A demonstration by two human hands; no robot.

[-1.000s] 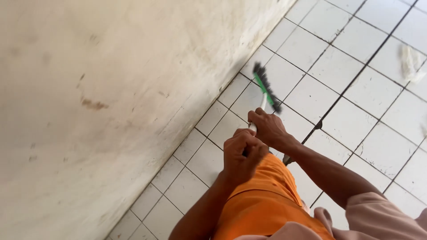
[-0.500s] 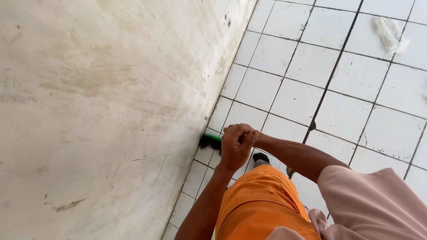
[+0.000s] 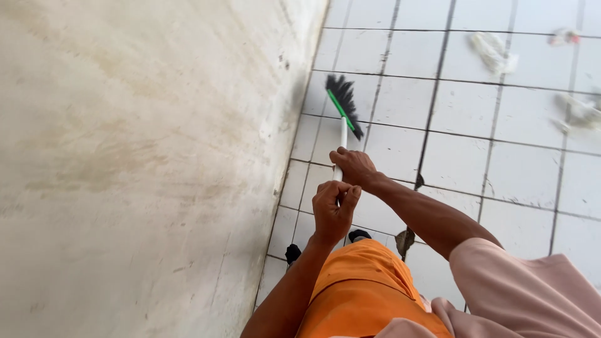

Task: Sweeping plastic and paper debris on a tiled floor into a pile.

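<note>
I hold a broom with a white handle (image 3: 342,134), a green head bar and black bristles (image 3: 343,99). My right hand (image 3: 354,167) grips the handle lower down, nearer the head. My left hand (image 3: 333,208) is closed around the handle's top end. The bristles rest on the white tiled floor (image 3: 463,156), close to the foot of the stained wall (image 3: 144,156). My orange trousers and pink sleeve fill the bottom of the view.
Pale scraps of litter lie on the tiles at upper right: one crumpled white piece (image 3: 494,53) and more (image 3: 579,109) near the right edge. Dark grout lines cross the floor. My dark shoes (image 3: 293,252) stand close to the wall.
The broom head has swung out from beside my feet at the wall's foot to the tiles ahead of me. My right hand has come back into sight on the handle.
</note>
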